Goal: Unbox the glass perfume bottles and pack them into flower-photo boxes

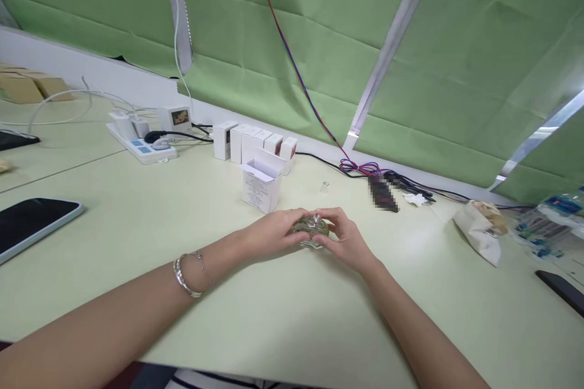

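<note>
Both hands meet over the table in the middle of the view, around a small glass perfume bottle [309, 228] with a greenish tint and a silvery nozzle at its top. My left hand [275, 233] grips the bottle's left side, thumb in front and fingers behind. On the other side, my right hand [343, 238] has its fingers near the nozzle and its thumb low on the glass. The fingers partly hide the bottle. A small clear cap [324, 186] lies on the table behind it. An opened white carton [261, 187] stands just behind my left hand.
Several small white boxes [250, 144] line the wall. A power strip [148, 149] with plugs sits to their left. Phones lie at left [36, 222] and right [563, 292]. Bundled cables [406, 185], a pouch [477, 234] and plastic bottles [547, 225] are at right.
</note>
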The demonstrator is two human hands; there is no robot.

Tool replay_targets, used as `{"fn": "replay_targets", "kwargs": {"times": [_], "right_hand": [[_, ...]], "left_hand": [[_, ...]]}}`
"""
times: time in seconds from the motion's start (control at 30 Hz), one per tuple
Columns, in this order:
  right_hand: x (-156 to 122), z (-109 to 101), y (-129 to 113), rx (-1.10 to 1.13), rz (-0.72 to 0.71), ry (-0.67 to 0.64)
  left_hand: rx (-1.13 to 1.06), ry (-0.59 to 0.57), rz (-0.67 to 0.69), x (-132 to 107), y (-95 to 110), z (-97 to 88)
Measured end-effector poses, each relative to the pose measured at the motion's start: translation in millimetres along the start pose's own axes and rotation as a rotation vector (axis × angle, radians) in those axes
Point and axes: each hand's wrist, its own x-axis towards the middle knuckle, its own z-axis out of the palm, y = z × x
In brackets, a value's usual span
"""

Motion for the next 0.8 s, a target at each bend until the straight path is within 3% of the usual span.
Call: {"fn": "replay_targets", "kwargs": {"times": [0.6,0.8], "right_hand": [[-0.4,5.8,4.8,0.082,0.039,0.115],[3.1,0.5,-5.2,0.071,0.076,0.066]], "left_hand": [[-0.015,-0.003,0.025,1.2,-2.9,0.6],[-0.021,-0.018,0.012,1.3,-4.5,0.5]]}}
